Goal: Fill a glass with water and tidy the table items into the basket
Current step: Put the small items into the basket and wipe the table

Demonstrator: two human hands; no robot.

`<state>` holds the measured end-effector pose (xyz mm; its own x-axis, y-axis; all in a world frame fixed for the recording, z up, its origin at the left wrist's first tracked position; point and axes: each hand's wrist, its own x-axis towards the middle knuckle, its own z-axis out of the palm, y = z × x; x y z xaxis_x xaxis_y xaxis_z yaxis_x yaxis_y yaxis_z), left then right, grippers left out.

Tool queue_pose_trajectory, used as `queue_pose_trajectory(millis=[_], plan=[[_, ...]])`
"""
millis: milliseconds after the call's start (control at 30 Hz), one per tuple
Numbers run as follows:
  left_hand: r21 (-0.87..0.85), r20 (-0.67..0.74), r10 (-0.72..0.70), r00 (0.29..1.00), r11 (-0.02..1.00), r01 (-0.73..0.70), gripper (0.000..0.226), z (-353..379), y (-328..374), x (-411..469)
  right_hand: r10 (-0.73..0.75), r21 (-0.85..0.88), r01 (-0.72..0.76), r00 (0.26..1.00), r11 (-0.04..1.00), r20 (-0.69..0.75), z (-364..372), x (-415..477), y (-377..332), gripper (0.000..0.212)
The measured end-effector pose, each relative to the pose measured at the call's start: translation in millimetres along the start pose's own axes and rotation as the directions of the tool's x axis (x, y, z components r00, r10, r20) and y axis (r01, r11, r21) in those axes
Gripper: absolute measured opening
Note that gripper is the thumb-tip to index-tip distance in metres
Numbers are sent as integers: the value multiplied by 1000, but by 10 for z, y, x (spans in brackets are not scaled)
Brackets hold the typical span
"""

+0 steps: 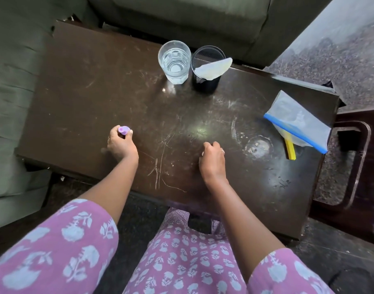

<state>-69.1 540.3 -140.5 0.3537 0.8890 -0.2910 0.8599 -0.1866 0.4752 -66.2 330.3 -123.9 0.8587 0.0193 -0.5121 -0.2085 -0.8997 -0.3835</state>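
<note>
Our left grip (122,145) pinches the small purple cap (124,130), likely light and stiff, by its sides; our right grip (212,158) curls, contents unclear.

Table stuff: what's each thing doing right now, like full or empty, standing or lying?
Glass: upright, holds water.
Mesh basket: upright, white flat piece sticking out of it.
Zip bag: lying flat, on a yellow strip.
Purple cap: pinched in left hand.
Right hand: fingers curled, resting on table; contents hidden.
</note>
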Motion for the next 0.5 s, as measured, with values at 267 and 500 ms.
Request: queue_pose_trajectory(millis=[267, 500], plan=[[5, -6, 96, 995, 995, -96, 26, 100, 141, -331, -27, 121, 34, 998, 992, -59, -116, 84, 55, 10], [-130, 149, 304, 941, 949, -286, 26, 468, 423, -1039, 13, 223, 17, 991, 975, -132, -421, 103, 300, 11]])
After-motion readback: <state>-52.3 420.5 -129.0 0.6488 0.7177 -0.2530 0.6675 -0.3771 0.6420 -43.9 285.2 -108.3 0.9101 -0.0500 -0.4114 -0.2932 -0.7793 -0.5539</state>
